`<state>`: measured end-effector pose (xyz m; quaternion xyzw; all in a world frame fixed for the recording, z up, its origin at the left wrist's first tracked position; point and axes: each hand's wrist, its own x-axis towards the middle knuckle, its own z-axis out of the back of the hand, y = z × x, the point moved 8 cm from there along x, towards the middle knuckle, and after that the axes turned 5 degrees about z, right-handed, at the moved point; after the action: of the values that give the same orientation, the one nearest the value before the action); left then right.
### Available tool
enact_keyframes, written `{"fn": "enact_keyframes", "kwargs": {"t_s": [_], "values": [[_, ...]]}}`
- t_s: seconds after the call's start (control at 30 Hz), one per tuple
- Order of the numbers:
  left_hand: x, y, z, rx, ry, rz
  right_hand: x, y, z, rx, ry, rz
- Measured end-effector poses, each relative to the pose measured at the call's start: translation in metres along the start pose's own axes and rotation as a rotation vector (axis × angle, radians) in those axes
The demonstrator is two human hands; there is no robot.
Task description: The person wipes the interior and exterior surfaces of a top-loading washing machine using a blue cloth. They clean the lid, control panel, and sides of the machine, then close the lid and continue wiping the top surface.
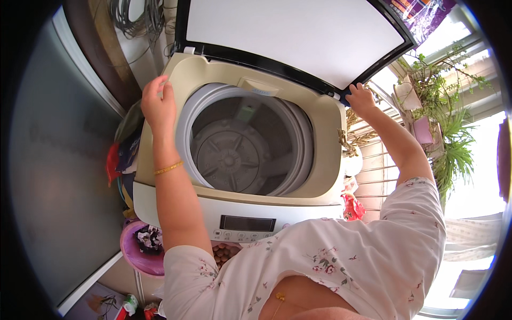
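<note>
A top-loading washing machine [244,200] stands before me with its black-framed white lid [288,36] raised. Inside, the drum [228,160] shows a grey ribbed pulsator at its base and no laundry. My left hand [159,106] is over the left edge of the beige top rim [326,160], fingers bent and apart from the thumb, nothing visible in them. At the lid's right hinge corner, my right hand [361,98] presses a small dark blue cloth [345,97], mostly covered by the fingers.
On the left is a grey panel [68,160], with bundled cables [140,18] behind. A pink basin [142,264] holding dark-and-white fabric sits below. Potted plants [448,92], a wire rack [372,180] and a red package [353,208] crowd the window side.
</note>
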<state>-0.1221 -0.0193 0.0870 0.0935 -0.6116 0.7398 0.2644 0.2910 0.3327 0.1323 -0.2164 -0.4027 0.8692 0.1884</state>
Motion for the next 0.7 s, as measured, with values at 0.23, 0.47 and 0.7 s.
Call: {"fn": "enact_keyframes", "kwargs": {"t_s": [0.23, 0.47, 0.7], "values": [[0.002, -0.003, -0.001, 0.008, 0.023, -0.001, 0.065, 0.020, 0.160, 0.347, -0.521, -0.080], [-0.003, -0.003, -0.004, 0.014, 0.045, 0.024, 0.146, 0.106, 0.191, 0.012, -0.516, 0.169], [-0.007, -0.001, 0.000, 0.041, 0.048, 0.025, 0.092, 0.071, 0.108, 0.080, -0.428, 0.153]]}}
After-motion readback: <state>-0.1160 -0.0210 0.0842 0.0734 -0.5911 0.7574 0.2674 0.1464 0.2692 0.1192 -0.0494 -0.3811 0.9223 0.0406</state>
